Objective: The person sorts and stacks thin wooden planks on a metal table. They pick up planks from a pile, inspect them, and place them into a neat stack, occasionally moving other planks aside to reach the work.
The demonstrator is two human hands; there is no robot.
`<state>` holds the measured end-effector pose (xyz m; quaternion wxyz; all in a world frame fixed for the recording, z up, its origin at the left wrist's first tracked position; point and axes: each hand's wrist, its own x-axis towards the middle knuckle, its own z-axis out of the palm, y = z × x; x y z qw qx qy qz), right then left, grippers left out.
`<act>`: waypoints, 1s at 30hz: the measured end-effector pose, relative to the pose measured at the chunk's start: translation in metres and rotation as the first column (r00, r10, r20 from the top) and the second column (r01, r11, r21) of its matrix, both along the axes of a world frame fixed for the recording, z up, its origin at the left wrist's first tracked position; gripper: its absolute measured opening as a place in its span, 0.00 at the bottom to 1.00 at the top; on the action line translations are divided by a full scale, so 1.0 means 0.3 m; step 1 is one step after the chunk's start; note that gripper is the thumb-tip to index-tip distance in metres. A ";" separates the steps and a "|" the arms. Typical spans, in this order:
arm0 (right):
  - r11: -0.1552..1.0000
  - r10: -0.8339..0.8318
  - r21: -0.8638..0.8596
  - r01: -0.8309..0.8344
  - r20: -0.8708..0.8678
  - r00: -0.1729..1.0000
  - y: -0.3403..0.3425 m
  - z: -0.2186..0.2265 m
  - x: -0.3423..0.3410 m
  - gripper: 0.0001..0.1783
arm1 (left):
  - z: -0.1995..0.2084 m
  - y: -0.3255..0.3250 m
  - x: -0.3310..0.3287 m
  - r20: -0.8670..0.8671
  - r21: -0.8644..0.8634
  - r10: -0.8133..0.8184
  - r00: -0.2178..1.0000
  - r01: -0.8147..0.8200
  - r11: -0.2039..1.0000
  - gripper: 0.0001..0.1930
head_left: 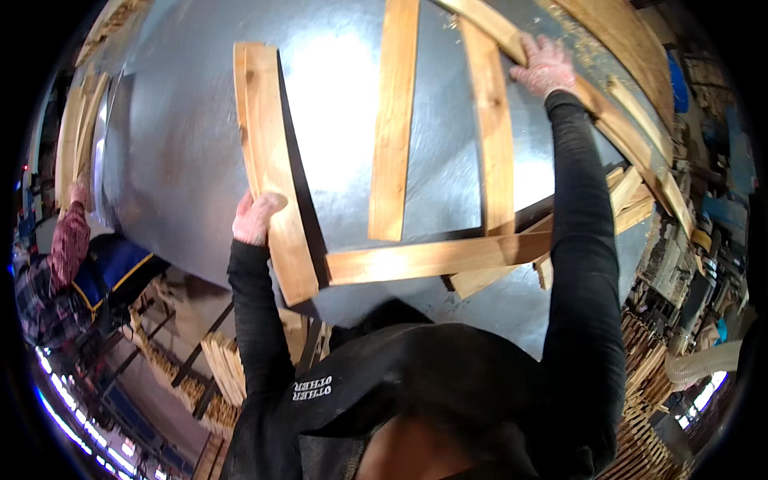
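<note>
My left hand [258, 218], in a pale pinkish work glove, grips the side of a short stack of wooden boards [276, 172], its thumb on top. My right hand [548, 64], gloved alike, rests with fingers spread on a long wooden strip [604, 112] at the upper right. Between my hands lie two lengthwise boards, a middle board [394, 120] and a right board [492, 132]. A crosswise board [432, 258] lies near me, its left end close to the stack's lower end. My right forearm hides part of the boards beneath it.
Everything lies on a shiny grey metal table [184, 104]. Short wood pieces [632, 196] are heaped at its right. A co-worker's hand [78, 192] touches upright slats [78, 132] at the far left. Stacked timber [224, 368] stands below the table's near edge, and a ribbed hose [704, 362] at the lower right.
</note>
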<state>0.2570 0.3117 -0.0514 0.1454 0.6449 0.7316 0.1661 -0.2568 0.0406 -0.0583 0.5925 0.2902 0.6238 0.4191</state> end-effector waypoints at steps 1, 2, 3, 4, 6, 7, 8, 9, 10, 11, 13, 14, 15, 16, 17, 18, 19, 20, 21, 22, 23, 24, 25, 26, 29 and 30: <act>0.986 -0.087 -0.165 0.037 -0.308 0.947 0.025 -0.036 0.031 0.44 | -0.002 -0.018 -0.011 0.181 0.026 0.053 0.982 -0.058 0.998 0.12; 0.975 -0.117 -0.217 0.058 -0.267 0.957 0.027 0.007 0.022 0.43 | 0.062 -0.006 0.038 0.278 -0.035 0.074 0.958 -0.067 0.997 0.12; 0.958 -0.148 -0.274 0.083 -0.227 0.963 0.001 0.043 -0.013 0.42 | 0.121 0.002 0.084 0.367 -0.105 0.100 0.925 -0.066 0.992 0.13; 0.963 -0.182 -0.249 0.104 -0.316 0.931 -0.031 0.058 -0.033 0.40 | 0.071 -0.011 0.094 0.339 -0.043 0.133 0.931 -0.125 0.991 0.13; 0.913 -0.359 -0.397 0.094 -0.672 0.647 -0.117 0.103 -0.047 0.34 | 0.048 -0.011 0.144 0.306 0.036 0.106 0.946 -0.122 0.992 0.15; 0.898 -0.376 -0.440 0.003 -0.764 0.524 -0.182 0.093 -0.033 0.30 | 0.041 0.004 0.188 0.329 0.028 0.132 0.935 -0.150 0.988 0.14; 0.876 -0.390 -0.468 -0.116 -0.829 0.401 -0.255 0.092 -0.011 0.29 | 0.063 0.029 0.241 0.370 0.029 0.111 0.923 -0.131 0.991 0.12; 0.766 -0.606 -0.523 -0.373 -0.781 -0.151 -0.329 0.009 0.039 0.26 | 0.085 0.054 0.296 0.411 0.028 0.085 0.908 -0.105 0.994 0.10; 0.683 -0.731 -0.448 -0.577 -0.402 -0.552 -0.430 0.122 -0.082 0.26 | 0.075 0.055 0.326 0.386 0.025 0.062 0.920 -0.078 0.997 0.10; 0.658 -0.736 -0.394 -0.641 -0.158 -0.658 -0.497 0.076 -0.070 0.29 | 0.054 0.079 0.373 0.374 0.030 0.007 0.927 -0.019 0.999 0.09; 0.688 -0.683 -0.401 -0.605 -0.076 -0.727 -0.612 0.091 -0.113 0.30 | 0.082 0.099 0.469 0.234 0.075 -0.070 0.970 0.053 0.996 0.09; 0.722 -0.622 -0.426 -0.545 -0.055 -0.781 -0.667 0.102 -0.151 0.28 | 0.089 0.101 0.508 0.184 0.083 -0.094 0.978 0.080 0.993 0.10; 0.755 -0.549 -0.450 -0.477 -0.035 -0.835 -0.712 0.108 -0.184 0.26 | 0.094 0.110 0.524 0.129 0.091 -0.127 0.984 0.115 0.989 0.10; 0.762 -0.571 -0.520 -0.386 -0.257 -0.780 -0.740 0.113 -0.207 0.25 | 0.086 0.108 0.516 0.182 0.128 -0.109 0.977 0.086 0.988 0.10; 0.772 -0.612 -0.576 -0.270 -0.557 -0.561 -0.761 0.116 -0.254 0.30 | 0.069 0.096 0.499 0.231 0.163 -0.086 0.969 0.048 0.985 0.10; 0.801 -0.597 -0.584 -0.134 -0.761 -0.252 -0.787 0.114 -0.310 0.35 | 0.058 0.090 0.489 0.283 0.193 -0.073 0.956 0.018 0.981 0.11; 0.842 -0.534 -0.539 -0.014 -0.838 0.108 -0.810 0.112 -0.378 0.39 | 0.058 0.088 0.456 0.285 0.206 -0.054 0.957 -0.006 0.979 0.10; 0.868 -0.469 -0.496 -0.018 -0.831 0.300 -0.842 0.112 -0.470 0.45 | 0.067 0.067 0.391 0.274 0.210 -0.019 0.962 -0.041 0.977 0.10; 0.895 -0.386 -0.446 -0.013 -0.788 0.479 -0.867 0.129 -0.562 0.50 | 0.079 0.053 0.332 0.272 0.217 -0.002 0.962 -0.060 0.974 0.10; 0.874 -0.409 -0.485 -0.011 -0.748 0.524 -0.866 0.164 -0.655 0.53 | 0.118 0.032 0.278 0.158 0.214 0.031 0.987 -0.065 0.975 0.10; 0.852 -0.432 -0.523 0.003 -0.700 0.568 -0.869 0.196 -0.740 0.56 | 0.121 0.007 0.215 0.106 0.258 0.072 0.992 -0.097 0.961 0.08; 0.897 -0.349 -0.440 0.034 -0.659 0.666 -0.883 0.137 -0.814 0.59 | 0.121 -0.012 0.142 0.027 0.254 0.072 0.997 -0.077 0.964 0.09; 0.937 -0.267 -0.345 0.057 -0.599 0.755 -0.888 0.058 -0.872 0.61 | 0.123 -0.027 0.071 -0.051 0.253 0.070 0.996 -0.054 0.966 0.09; 0.945 -0.265 -0.324 0.050 -0.665 0.699 -0.882 0.008 -0.915 0.57 | 0.095 -0.064 0.003 -0.123 0.322 0.106 0.987 -0.061 0.945 0.09; 0.965 -0.234 -0.257 0.051 -0.756 0.611 -0.822 -0.013 -1.021 0.52 | 0.075 -0.196 -0.166 -0.361 0.446 0.129 0.923 0.050 0.894 0.11; 0.961 -0.206 -0.273 -0.048 -0.817 0.538 -0.774 -0.034 -1.051 0.49 | 0.086 -0.227 -0.198 -0.220 0.377 0.147 0.964 -0.055 0.925 0.12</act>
